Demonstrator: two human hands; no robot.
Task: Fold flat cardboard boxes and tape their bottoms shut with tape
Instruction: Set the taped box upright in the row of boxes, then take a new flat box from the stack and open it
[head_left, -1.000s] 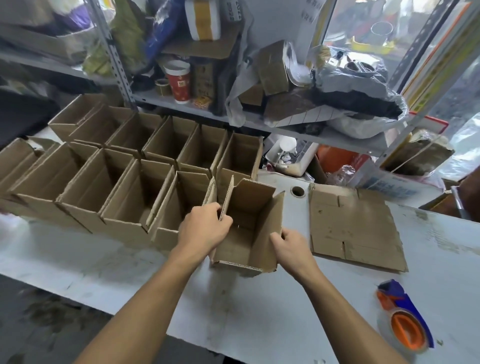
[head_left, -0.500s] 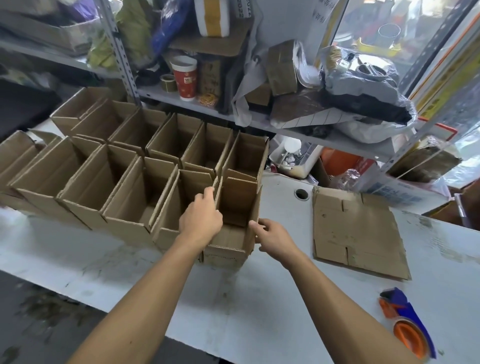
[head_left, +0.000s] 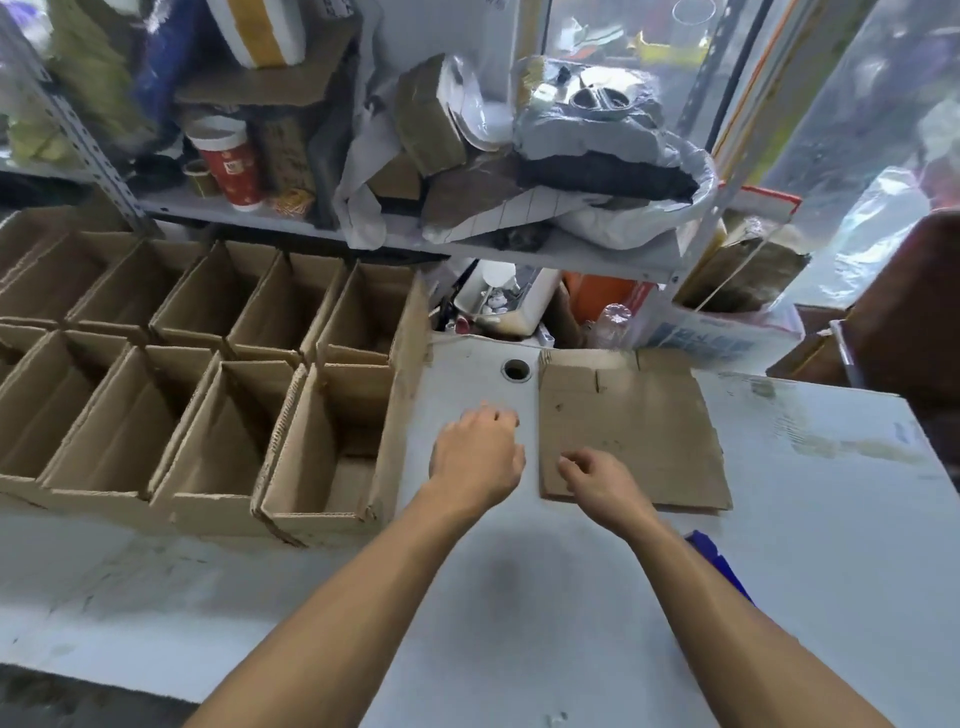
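- the left hand (head_left: 475, 454) hovers over the bare white desk (head_left: 810, 545), fingers loosely curled and holding nothing.
- the right hand (head_left: 597, 480) sits over the near left corner of the flat cardboard (head_left: 631, 431), fingers relaxed and slightly bent (whether they touch the sheet cannot be told); it grips nothing.
- the flat cardboard lies on the desk just right of a round hole (head_left: 516, 370).
- the folded boxes (head_left: 171, 374) stand open-topped in two rows on the left of the desk; the nearest box (head_left: 332, 452) is just left of the left hand.
- a blue tape dispenser (head_left: 719, 564) peeks out behind the right forearm.
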